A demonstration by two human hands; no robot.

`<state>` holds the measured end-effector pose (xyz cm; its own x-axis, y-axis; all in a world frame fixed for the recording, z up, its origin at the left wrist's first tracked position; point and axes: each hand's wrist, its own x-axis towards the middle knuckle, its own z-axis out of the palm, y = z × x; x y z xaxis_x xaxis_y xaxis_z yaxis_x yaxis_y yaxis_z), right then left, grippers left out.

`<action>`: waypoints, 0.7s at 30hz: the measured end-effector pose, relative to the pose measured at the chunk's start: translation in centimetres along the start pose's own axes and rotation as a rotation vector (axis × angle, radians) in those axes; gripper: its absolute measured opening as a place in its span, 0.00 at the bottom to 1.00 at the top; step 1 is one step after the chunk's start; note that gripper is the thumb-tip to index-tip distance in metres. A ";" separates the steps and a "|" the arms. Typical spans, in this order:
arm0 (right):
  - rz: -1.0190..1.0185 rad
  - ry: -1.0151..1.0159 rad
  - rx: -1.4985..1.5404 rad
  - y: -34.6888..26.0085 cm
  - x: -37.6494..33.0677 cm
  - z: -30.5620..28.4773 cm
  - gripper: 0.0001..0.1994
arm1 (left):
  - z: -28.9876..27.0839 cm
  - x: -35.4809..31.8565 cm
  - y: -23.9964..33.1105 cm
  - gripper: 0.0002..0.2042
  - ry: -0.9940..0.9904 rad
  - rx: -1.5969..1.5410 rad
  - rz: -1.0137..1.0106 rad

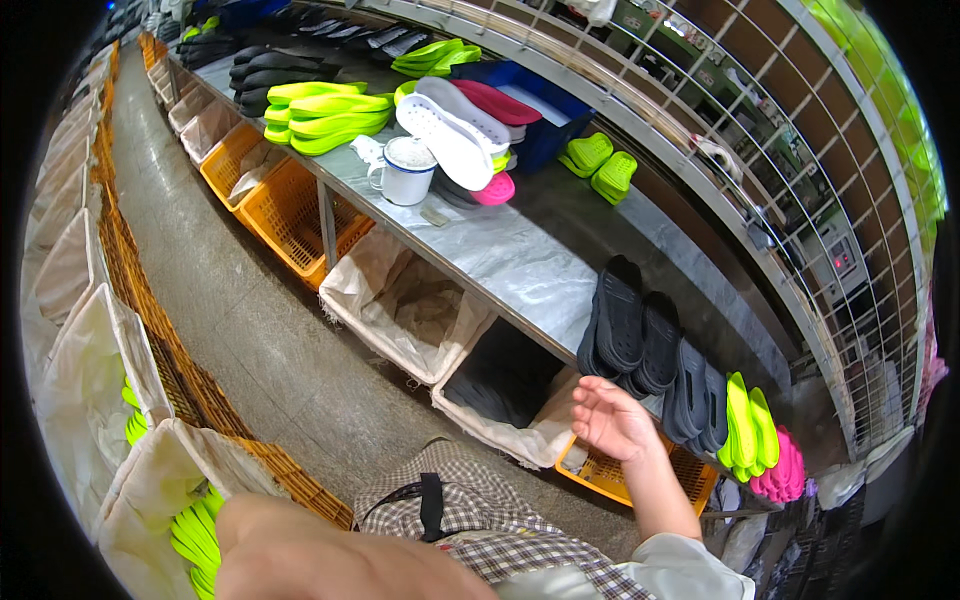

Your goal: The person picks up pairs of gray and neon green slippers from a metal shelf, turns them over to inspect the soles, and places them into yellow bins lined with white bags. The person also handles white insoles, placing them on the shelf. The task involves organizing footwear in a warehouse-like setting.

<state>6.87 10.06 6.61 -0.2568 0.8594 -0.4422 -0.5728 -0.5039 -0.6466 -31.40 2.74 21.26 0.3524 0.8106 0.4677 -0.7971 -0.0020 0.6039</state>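
Hands: right (612,420) empty near black soles (630,325); left hidden.

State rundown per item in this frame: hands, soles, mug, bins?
right hand: empty, open, palm up beside the black soles
left arm: at the bottom edge, hand out of view
black soles: stacked at the table edge
neon green soles: piled flat on the table
white mug: upright, lid on
orange crate: empty, under the table
lined bin: holds dark pieces
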 end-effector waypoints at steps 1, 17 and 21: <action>-0.026 -0.015 -0.085 -1.2 0.5 1.2 0.10 | -0.5 0.4 0.1 0.10 -0.004 0.015 0.018; -0.616 0.904 -0.264 -30.8 43.3 -20.5 0.11 | -15.4 17.5 -4.5 0.07 0.103 0.410 0.266; -0.746 0.946 -0.115 -34.4 49.5 -25.1 0.16 | -18.5 21.3 -4.5 0.06 0.157 0.472 0.283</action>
<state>33.46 67.74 -8.65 0.8055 0.5629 -0.1852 -0.2521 0.0426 -0.9668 -29.41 30.85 16.52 0.0511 0.8175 0.5737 -0.5317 -0.4640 0.7085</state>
